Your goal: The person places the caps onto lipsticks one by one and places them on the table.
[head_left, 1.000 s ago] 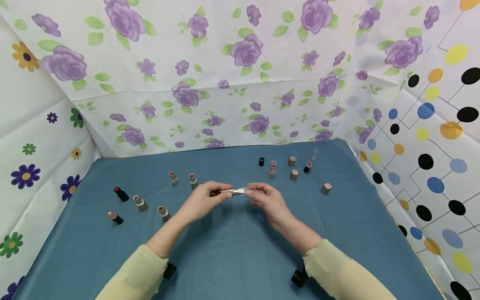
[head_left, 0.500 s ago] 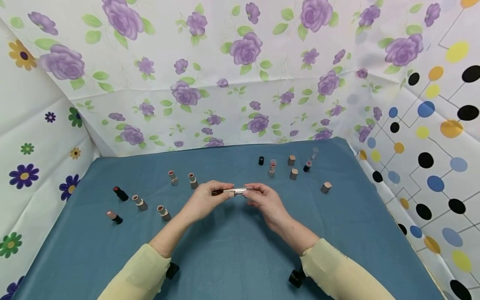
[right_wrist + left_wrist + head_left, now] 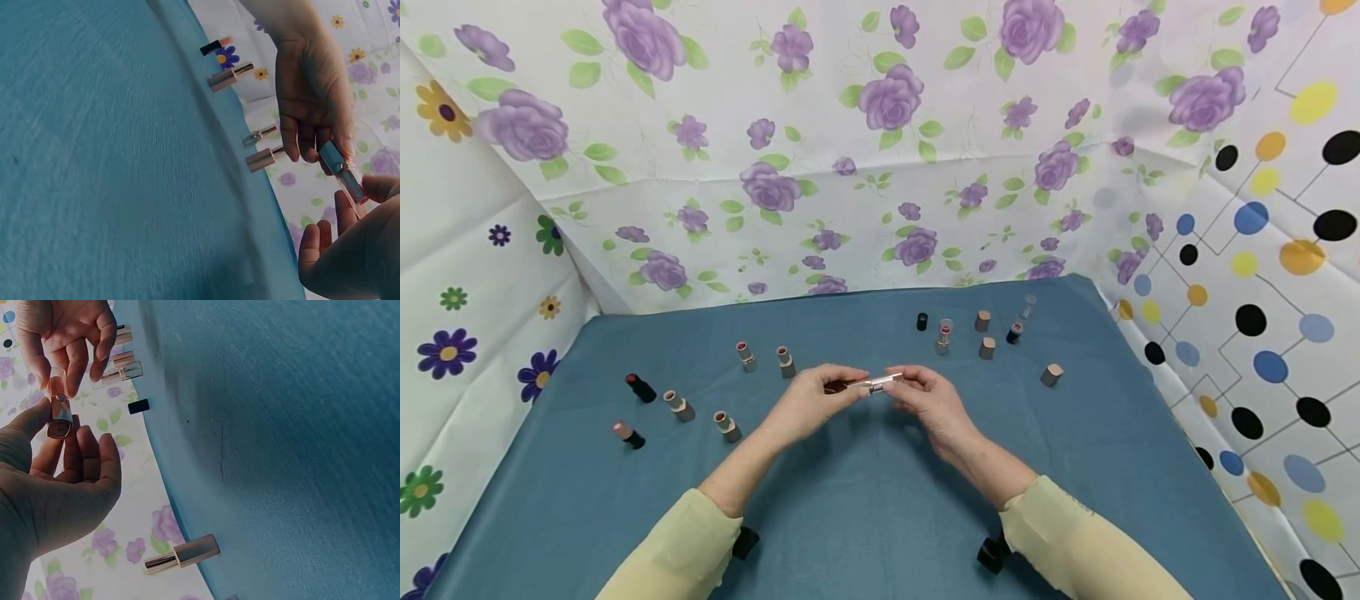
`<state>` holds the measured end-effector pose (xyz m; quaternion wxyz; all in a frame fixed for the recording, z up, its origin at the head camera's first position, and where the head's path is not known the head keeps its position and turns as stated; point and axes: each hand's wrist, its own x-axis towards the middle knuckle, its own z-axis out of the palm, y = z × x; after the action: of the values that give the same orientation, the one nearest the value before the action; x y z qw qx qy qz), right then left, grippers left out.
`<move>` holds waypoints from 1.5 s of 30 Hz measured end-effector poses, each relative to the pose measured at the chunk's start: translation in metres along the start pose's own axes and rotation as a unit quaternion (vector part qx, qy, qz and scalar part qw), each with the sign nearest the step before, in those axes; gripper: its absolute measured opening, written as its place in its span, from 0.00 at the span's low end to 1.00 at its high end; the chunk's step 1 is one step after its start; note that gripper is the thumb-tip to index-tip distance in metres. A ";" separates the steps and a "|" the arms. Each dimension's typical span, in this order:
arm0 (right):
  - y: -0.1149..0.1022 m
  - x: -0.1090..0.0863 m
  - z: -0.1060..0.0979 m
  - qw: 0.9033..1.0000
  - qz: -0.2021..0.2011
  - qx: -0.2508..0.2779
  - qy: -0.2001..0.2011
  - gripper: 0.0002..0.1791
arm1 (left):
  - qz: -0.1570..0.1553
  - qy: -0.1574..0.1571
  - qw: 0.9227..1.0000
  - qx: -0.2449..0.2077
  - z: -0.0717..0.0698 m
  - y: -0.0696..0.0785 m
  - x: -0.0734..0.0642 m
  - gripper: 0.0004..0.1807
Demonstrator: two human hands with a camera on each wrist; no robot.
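Your widest lane runs toward you, between your forearms point(image 3: 1000, 475).
Your hands point(image 3: 811, 402) can pass low over the near middle of the surface point(image 3: 880, 508). Ahead, a narrower gap lies between the nearest lipstick point(image 3: 786, 362), just beside your left fingers, and the small black cap point(image 3: 922, 322), ending at the flowered cloth point(image 3: 850, 225). Five lipsticks point(image 3: 681, 407) obstruct your left; a cluster of caps point(image 3: 987, 348) and the lone cap point(image 3: 1051, 375), your right.
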<state>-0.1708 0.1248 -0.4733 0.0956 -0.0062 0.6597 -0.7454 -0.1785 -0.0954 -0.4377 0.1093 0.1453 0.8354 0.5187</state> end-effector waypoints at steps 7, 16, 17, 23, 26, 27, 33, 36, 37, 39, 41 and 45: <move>-0.002 0.001 -0.004 0.997 -0.046 -0.055 -0.008 0.21 | -0.001 -0.012 1.000 0.009 0.001 -0.001 -0.001 0.14; -0.009 0.001 -0.006 0.981 -0.111 -0.158 -0.027 0.19 | -0.002 -0.032 0.999 0.015 0.009 -0.007 0.004 0.12; -0.010 0.001 -0.007 0.979 -0.116 -0.162 -0.030 0.18 | 0.000 -0.034 0.999 0.016 0.010 -0.007 0.004 0.12; -0.014 0.001 -0.012 0.966 -0.140 -0.213 -0.040 0.17 | 0.015 -0.042 0.999 0.030 0.017 -0.007 0.010 0.12; -0.018 0.001 -0.021 0.960 -0.152 -0.233 -0.034 0.18 | 0.015 -0.042 0.998 0.044 0.020 -0.007 0.015 0.11; -0.020 0.001 -0.025 0.958 -0.157 -0.239 -0.030 0.19 | 0.013 -0.041 0.998 0.049 0.021 -0.007 0.018 0.11; -0.026 0.002 -0.056 0.945 -0.164 -0.284 0.008 0.18 | -0.002 -0.024 0.997 0.077 0.027 -0.007 0.031 0.09; -0.029 0.001 -0.074 0.931 -0.159 -0.327 0.024 0.18 | -0.005 -0.021 0.996 0.089 0.031 -0.007 0.039 0.09; -0.030 0.000 -0.080 0.926 -0.156 -0.344 0.028 0.17 | -0.005 -0.021 0.995 0.093 0.032 -0.007 0.042 0.09; -0.032 0.000 -0.091 0.914 -0.151 -0.375 0.034 0.15 | -0.005 -0.021 0.995 0.099 0.035 -0.007 0.049 0.10; -0.034 -0.001 -0.100 0.905 -0.146 -0.399 0.037 0.14 | -0.004 -0.020 0.994 0.105 0.038 -0.007 0.056 0.11; -0.036 -0.001 -0.114 0.891 -0.142 -0.429 0.037 0.14 | -0.005 -0.016 0.993 0.114 0.045 -0.006 0.072 0.13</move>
<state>-0.1900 0.2407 -0.4528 -0.0478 -0.1128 0.9102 -0.3957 -0.2311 -0.0348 -0.4653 0.1082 0.1604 0.8879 0.4173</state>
